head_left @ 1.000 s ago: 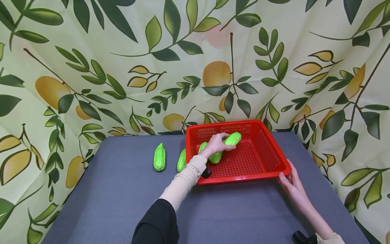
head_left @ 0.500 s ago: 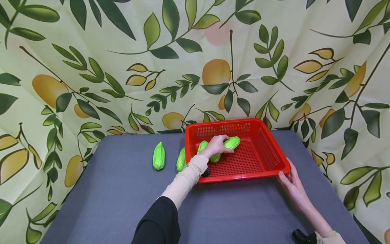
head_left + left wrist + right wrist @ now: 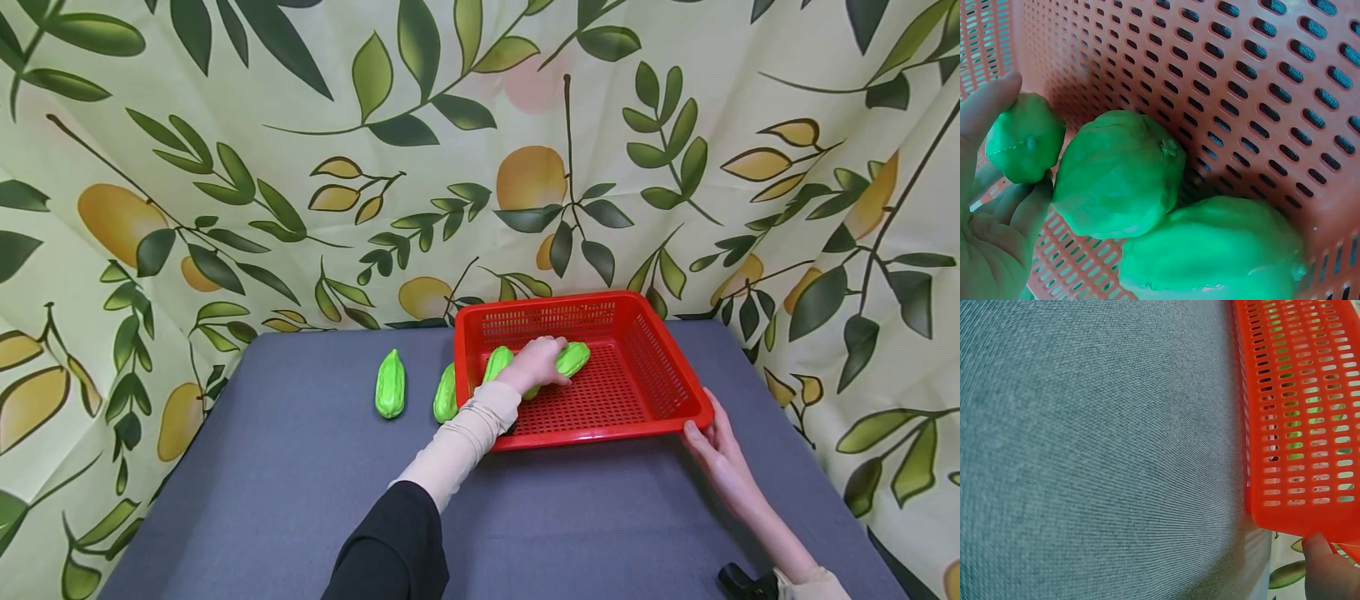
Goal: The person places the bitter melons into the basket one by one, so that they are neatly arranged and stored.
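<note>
My left hand (image 3: 538, 363) is inside the red perforated plastic basket (image 3: 596, 436), gripping a bright green ribbed gourd (image 3: 574, 359) with thumb and fingers. In the left wrist view, the thumb lies over the end of this held gourd (image 3: 1025, 139) and the fingers are beneath it. Two more gourds lie beside it on the basket floor: a middle gourd (image 3: 1119, 175) and a nearer gourd (image 3: 1210, 253). At the basket's front right corner, my right hand (image 3: 726, 462) holds the rim, thumb in front. In the right wrist view, only a thumb or fingertip (image 3: 1329, 569) shows against the basket.
Outside the basket, one green gourd (image 3: 446, 395) lies close to its left side and another gourd (image 3: 390, 385) lies farther left. Both rest on the grey-blue cloth-covered table (image 3: 300, 467). A leaf-and-fruit patterned curtain (image 3: 450, 167) stands behind the table and along its sides.
My left hand has lowered the gourd slightly toward the basket floor, its fingers shifting a little to the right over it. The right hand stays at the basket's corner.
</note>
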The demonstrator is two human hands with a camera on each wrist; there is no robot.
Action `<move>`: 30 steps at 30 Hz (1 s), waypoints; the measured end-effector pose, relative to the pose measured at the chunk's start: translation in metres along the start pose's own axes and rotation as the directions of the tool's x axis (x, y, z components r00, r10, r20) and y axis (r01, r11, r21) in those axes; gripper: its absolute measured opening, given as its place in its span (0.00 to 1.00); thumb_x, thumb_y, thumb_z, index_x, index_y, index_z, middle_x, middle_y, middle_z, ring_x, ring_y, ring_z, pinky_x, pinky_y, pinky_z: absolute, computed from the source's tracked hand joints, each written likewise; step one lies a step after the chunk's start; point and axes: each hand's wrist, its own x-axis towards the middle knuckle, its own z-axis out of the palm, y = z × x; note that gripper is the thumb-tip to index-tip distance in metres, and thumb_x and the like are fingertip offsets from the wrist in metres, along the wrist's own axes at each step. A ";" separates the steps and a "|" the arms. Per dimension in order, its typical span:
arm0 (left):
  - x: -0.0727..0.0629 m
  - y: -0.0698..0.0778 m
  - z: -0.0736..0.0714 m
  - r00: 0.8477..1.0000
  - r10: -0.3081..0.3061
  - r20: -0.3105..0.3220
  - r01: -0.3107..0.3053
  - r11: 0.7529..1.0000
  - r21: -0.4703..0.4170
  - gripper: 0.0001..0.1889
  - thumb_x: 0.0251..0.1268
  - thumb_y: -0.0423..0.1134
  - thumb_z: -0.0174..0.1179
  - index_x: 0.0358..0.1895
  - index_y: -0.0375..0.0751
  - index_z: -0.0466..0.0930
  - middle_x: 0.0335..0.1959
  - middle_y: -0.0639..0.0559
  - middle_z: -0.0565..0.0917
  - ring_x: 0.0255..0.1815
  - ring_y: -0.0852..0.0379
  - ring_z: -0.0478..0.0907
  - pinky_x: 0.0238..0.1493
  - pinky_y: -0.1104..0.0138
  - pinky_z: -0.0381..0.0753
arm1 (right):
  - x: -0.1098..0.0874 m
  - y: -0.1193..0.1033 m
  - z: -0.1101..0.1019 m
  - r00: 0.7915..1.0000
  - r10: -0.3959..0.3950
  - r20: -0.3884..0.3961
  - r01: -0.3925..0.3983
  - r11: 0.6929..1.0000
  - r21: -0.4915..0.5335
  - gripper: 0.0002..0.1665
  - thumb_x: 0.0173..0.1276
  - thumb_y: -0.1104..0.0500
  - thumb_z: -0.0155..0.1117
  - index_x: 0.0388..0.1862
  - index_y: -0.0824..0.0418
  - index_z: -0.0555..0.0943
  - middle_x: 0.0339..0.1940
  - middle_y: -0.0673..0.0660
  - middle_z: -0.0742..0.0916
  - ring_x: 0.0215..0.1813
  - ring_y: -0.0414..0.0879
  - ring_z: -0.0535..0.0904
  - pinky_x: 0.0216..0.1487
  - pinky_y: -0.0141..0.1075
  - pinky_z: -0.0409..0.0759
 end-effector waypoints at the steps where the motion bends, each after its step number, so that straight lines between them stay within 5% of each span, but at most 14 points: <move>1: 0.000 0.000 0.000 1.000 0.007 -0.004 -0.006 1.000 0.016 0.32 0.52 0.49 0.70 0.60 0.40 0.72 0.48 0.50 0.81 0.50 0.54 0.77 0.54 0.66 0.75 | 0.000 0.000 0.000 1.000 0.000 -0.001 0.000 1.000 -0.006 0.41 0.75 0.65 0.42 0.77 0.61 0.34 0.67 0.40 0.64 0.58 0.21 0.69 0.51 0.16 0.74; 9: 0.000 0.000 0.002 0.999 0.032 -0.014 -0.030 0.995 0.099 0.25 0.51 0.51 0.70 0.48 0.40 0.77 0.39 0.51 0.81 0.42 0.56 0.78 0.46 0.66 0.77 | 0.001 0.001 -0.001 1.000 0.022 -0.006 -0.022 0.999 -0.035 0.41 0.75 0.64 0.43 0.77 0.60 0.34 0.68 0.41 0.64 0.58 0.20 0.69 0.51 0.16 0.73; 19: -0.001 -0.001 0.002 1.000 0.010 -0.002 -0.010 1.000 0.023 0.20 0.49 0.51 0.71 0.39 0.42 0.79 0.30 0.55 0.75 0.33 0.60 0.69 0.39 0.68 0.74 | 0.000 0.000 -0.001 1.000 0.016 -0.011 -0.016 0.998 -0.055 0.41 0.75 0.64 0.43 0.77 0.60 0.35 0.67 0.39 0.64 0.58 0.20 0.69 0.50 0.16 0.73; 30: -0.004 -0.007 -0.009 0.999 -0.025 -0.037 0.021 0.994 -0.103 0.29 0.52 0.51 0.69 0.54 0.36 0.78 0.49 0.47 0.84 0.50 0.53 0.79 0.53 0.67 0.76 | 0.000 0.001 0.000 1.000 -0.012 -0.005 0.012 1.000 -0.023 0.40 0.75 0.65 0.43 0.77 0.61 0.35 0.64 0.37 0.66 0.58 0.21 0.70 0.51 0.15 0.73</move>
